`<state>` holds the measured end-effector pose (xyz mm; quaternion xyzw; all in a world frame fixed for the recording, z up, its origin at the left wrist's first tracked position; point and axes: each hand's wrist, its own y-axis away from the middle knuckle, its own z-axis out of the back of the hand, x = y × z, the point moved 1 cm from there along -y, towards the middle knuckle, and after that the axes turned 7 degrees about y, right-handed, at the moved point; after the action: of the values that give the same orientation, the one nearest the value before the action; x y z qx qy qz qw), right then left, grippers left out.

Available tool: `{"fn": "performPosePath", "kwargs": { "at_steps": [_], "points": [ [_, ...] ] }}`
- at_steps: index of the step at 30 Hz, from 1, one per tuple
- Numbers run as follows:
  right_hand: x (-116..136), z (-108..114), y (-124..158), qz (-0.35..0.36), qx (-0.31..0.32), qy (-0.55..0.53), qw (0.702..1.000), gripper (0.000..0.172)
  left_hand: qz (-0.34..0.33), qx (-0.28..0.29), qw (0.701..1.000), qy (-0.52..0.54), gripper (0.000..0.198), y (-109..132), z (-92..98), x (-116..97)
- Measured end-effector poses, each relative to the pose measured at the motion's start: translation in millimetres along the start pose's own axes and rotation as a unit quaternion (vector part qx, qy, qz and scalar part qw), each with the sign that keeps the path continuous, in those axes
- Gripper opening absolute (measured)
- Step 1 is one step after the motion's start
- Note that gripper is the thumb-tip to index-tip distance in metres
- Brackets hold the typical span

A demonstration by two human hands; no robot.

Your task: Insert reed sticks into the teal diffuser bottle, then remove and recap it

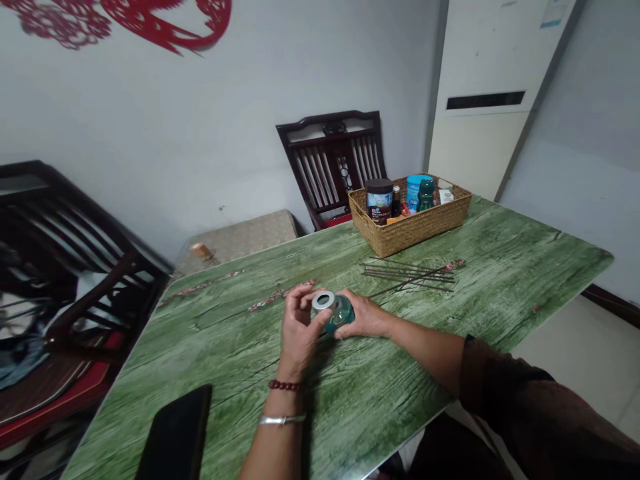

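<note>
Over the middle of the green wood-grain table (240, 360), the rounded, green-tinted glass bottle (344, 311) sits between my hands. My right hand (367, 316) is clamped around its side. My left hand's fingers grip the silver ring cap (324, 300) at the bottle's top; I cannot tell whether the cap, smooth with a round central hole, is seated. Thin dark sticks (410, 275) lie loosely crossed between the bottle and the rectangular woven basket (420, 231), which contains a dark-lidded jar (379, 200). Nearer me, leftward, lies a flat black phone (175, 433). Beyond the table stands a slatted wooden chair (333, 130).
</note>
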<state>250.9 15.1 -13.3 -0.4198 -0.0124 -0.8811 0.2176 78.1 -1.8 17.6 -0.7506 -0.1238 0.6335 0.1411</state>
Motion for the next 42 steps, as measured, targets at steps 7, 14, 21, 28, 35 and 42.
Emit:
{"fn": "performPosePath", "kwargs": {
  "at_steps": [7,14,21,28,35,42],
  "points": [
    [0.3,-0.1,0.5,-0.016,0.0,0.004,1.0,0.081,0.03,-0.091,0.925,-0.369,0.049,-11.5,58.0,-8.0],
    [1.6,3.3,0.3,-0.015,0.001,0.016,1.0,0.084,0.124,0.035,0.746,-0.653,0.049,-2.3,83.1,-3.2],
    [5.3,7.7,2.1,-0.008,0.016,0.001,1.0,0.101,0.06,0.0,0.81,-0.583,0.062,-6.3,66.8,-10.5],
    [4.7,74.8,17.2,0.009,-0.048,0.228,0.973,0.038,0.029,0.109,0.987,-0.118,0.083,0.1,11.3,14.7],
    [-30.1,110.2,37.0,-0.072,0.029,0.495,0.866,0.024,0.057,0.155,0.958,-0.234,0.086,4.1,2.4,17.9],
    [-22.9,107.2,34.0,-0.054,0.015,0.502,0.863,0.022,0.051,0.179,0.958,-0.218,0.078,2.5,4.5,21.4]
  ]
}}
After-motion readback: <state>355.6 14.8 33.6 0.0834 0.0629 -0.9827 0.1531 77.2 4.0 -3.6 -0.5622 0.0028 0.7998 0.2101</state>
